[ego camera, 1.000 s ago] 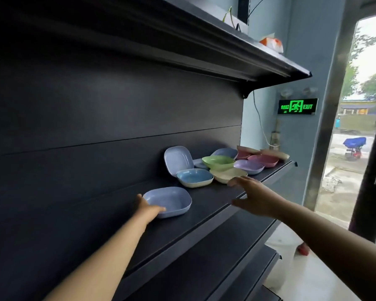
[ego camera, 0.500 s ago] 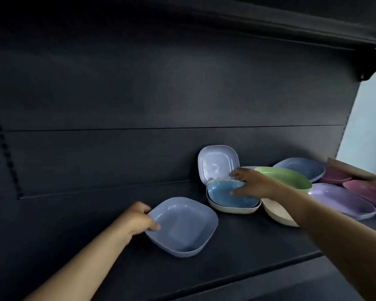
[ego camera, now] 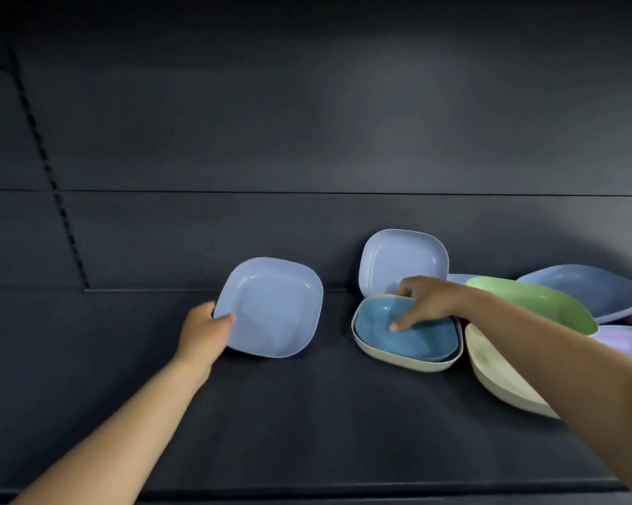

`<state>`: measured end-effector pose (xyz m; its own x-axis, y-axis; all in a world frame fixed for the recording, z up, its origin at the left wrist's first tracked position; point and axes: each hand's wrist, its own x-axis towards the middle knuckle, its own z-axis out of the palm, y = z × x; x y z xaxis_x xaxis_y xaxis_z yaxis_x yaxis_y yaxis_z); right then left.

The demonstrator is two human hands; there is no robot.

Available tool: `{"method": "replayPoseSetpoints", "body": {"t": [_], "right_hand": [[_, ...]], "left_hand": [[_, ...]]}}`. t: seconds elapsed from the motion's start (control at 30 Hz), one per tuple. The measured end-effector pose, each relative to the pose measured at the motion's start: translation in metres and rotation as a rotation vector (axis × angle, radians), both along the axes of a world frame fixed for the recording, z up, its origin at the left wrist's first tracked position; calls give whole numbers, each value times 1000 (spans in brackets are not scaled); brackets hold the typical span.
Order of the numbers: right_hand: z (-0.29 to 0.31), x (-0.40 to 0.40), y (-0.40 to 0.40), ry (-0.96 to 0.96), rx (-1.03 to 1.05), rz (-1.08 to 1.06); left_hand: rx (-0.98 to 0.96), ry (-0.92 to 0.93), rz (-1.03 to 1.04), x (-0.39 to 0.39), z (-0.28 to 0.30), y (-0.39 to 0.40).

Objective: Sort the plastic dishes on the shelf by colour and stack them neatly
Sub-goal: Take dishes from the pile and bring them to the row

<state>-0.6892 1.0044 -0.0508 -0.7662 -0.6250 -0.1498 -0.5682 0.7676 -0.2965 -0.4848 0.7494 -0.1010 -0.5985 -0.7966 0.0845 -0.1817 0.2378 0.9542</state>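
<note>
The left hand (ego camera: 205,328) holds the edge of a light blue dish (ego camera: 274,308), thumb on its rim, tipping it up on the dark shelf (ego camera: 307,431). Next, another light blue dish (ego camera: 403,260) leans up against the back wall. Just in front, the right hand (ego camera: 422,302) pinches the rim of a darker blue dish (ego camera: 416,338) that sits inside a cream dish (ego camera: 398,360). Further right lie a green dish (ego camera: 540,304), a big cream dish (ego camera: 496,377) and a purple dish (ego camera: 628,344).

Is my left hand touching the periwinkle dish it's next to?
Touching. The head view shows the left hand with its thumb over the periwinkle dish rim.
</note>
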Motion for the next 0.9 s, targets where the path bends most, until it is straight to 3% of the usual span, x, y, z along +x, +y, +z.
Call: {"method": "replayPoseSetpoints", "body": {"t": [0.47,0.9], "right_hand": [[-4,3,-21,-97,-113,1],[-3,41,-60,317,-298,-94]], "left_hand": [[24,78,-17,-2,-1,-4],[132,285,115,-2,-2,-20]]}}
